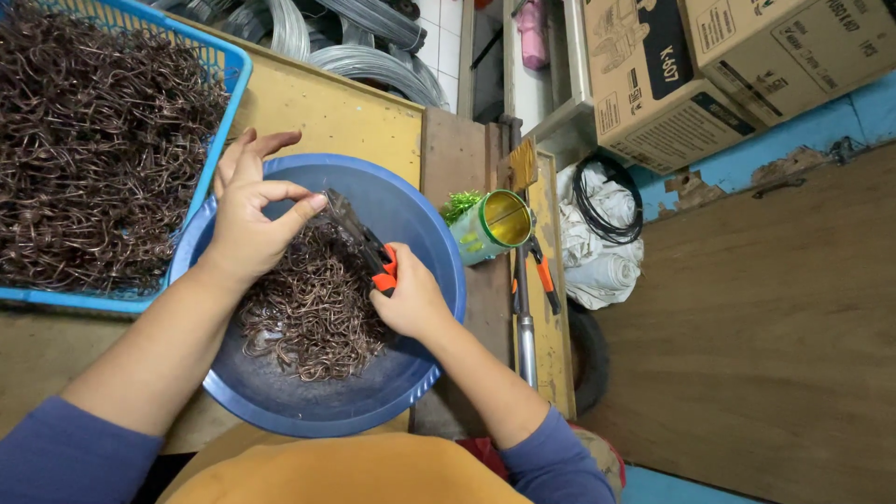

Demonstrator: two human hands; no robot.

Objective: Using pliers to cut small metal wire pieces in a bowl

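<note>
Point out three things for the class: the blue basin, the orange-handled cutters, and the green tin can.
blue basin (411,201): head view, bare inner wall near the far rim.
orange-handled cutters (385,276): head view, orange grip above the right hand.
green tin can (485,233): head view, its green side.

The right hand (411,301) covers most of the cutter's (366,245) orange grips, and its blade tip blurs against the left hand's (247,219) fingertips. The blue basket (229,70) runs off the top and left edges. Both cardboard boxes (653,79) are cut off above.
</note>
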